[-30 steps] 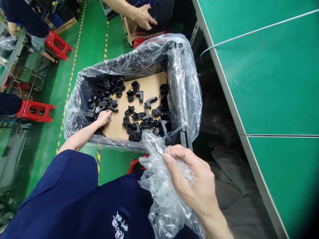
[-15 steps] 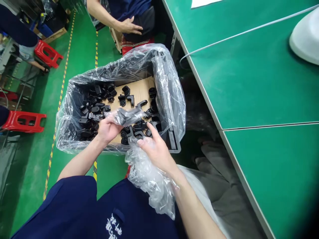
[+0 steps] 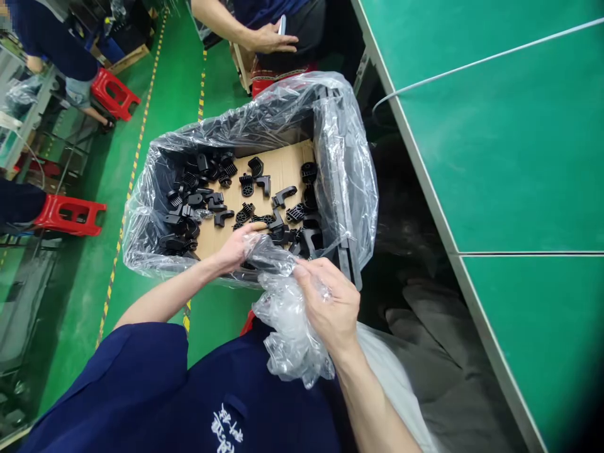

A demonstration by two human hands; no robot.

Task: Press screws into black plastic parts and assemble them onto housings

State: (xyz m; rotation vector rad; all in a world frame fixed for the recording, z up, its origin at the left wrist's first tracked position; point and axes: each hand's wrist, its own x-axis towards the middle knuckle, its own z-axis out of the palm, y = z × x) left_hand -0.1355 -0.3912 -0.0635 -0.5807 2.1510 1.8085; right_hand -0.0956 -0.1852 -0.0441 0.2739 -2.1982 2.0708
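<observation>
My left hand (image 3: 238,247) is closed on one end of a clear plastic bag (image 3: 272,257), which looks dark, perhaps with a black part inside. Thumb and fingers of my right hand (image 3: 330,299) pinch the bag's other end. A crumpled bunch of clear plastic bags (image 3: 295,343) hangs below my right hand, partly covered by it. Both hands are over the near rim of a grey crate lined with clear plastic film (image 3: 346,182). Inside, several black plastic parts (image 3: 284,196) lie on a cardboard sheet (image 3: 214,236), heaped most thickly at the left.
A green-topped workbench (image 3: 514,170) with a white cable (image 3: 472,65) runs along the right. Beyond the crate sits a person whose hand (image 3: 271,41) holds a phone-like object. Another person and red stools (image 3: 70,214) are at the left, past yellow-black floor tape (image 3: 136,154).
My left hand has moved right and closer to me with the bag. My right hand, fingers spread before, now pinches the bag's end. The view has shifted slightly.
</observation>
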